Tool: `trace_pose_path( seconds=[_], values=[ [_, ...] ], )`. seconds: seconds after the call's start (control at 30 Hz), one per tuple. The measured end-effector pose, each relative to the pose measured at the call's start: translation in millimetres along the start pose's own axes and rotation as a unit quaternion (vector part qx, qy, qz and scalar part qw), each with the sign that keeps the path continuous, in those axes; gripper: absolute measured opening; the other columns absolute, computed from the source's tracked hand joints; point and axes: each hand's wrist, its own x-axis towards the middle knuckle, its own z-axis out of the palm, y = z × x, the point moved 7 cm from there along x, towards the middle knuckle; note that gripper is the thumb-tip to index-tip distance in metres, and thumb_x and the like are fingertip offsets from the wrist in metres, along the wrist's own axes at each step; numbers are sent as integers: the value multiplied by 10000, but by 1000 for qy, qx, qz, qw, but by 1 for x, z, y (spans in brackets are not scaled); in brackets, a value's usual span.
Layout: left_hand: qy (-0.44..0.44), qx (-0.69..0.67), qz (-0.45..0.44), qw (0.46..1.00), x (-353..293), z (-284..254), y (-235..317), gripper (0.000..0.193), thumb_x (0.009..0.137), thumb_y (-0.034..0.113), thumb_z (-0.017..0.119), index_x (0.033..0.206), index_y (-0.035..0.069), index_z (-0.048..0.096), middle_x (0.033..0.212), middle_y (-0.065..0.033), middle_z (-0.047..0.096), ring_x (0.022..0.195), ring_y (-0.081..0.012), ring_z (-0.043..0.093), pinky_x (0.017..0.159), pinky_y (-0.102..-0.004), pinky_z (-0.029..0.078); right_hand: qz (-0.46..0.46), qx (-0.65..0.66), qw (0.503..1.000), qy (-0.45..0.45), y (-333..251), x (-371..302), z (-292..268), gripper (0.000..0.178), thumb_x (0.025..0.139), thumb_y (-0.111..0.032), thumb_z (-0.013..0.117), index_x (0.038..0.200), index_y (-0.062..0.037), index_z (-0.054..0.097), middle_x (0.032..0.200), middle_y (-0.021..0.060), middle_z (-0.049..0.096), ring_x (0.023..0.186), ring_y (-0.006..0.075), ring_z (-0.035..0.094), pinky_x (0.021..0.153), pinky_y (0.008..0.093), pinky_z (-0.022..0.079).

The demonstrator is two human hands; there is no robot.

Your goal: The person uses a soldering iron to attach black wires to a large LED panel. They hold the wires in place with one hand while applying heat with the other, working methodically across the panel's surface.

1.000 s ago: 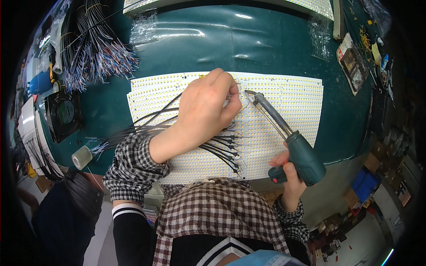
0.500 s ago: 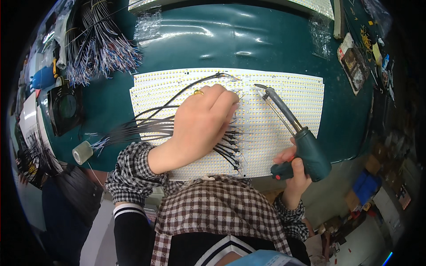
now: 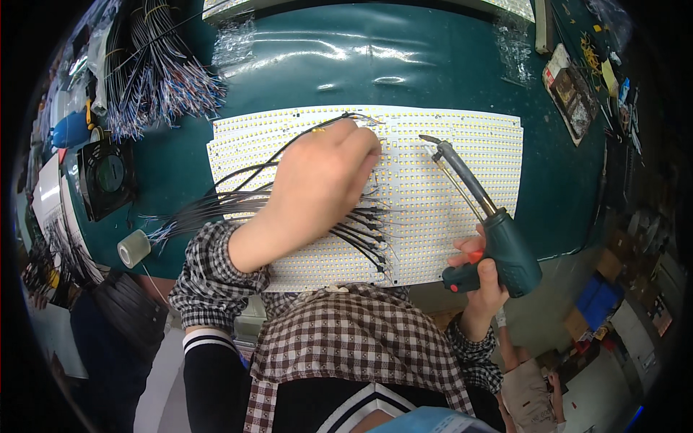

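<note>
Wires (image 3: 361, 231), black and thin, already fan out from the lower middle seam of the white LED panel (image 3: 462, 180) lying flat on the green desk (image 3: 303, 65), so that stretch looks soldered. The left hand (image 3: 325, 180) is curled knuckles-up near the panel's top edge, pinching one wire there. The right hand (image 3: 480, 278) grips a pistol-style soldering iron (image 3: 480, 209), tip hovering just beside it. The upper joints seem left.

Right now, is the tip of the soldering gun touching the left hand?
Apart. The head view shows the soldering gun, held in the right hand, with its tip over the LED panel; bare panel shows between the tip and the left hand.
</note>
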Motion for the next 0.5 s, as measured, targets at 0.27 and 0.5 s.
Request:
trace_pose_path(
  seconds=[0.27, 0.5],
  values=[
    [-45, -148, -123, 980, 4, -1, -19, 139, 813, 110, 671, 903, 19, 619, 794, -137, 637, 741, -324, 630, 649, -407, 489, 6, -8, 1000, 6, 0, -3, -1, 584, 907, -317, 620, 1233, 151, 499, 925, 167, 655, 846, 290, 674, 590, 325, 598],
    [-34, -85, -71, 993, -2, -14, -2, 97, 826, 49, 660, 907, 13, 620, 838, -123, 648, 739, -267, 637, 639, -334, 494, 18, -13, 1000, 9, 1, -3, 1, 597, 898, -334, 629, 1229, 147, 503, 932, 165, 654, 875, 293, 671, 577, 318, 597]
  ],
)
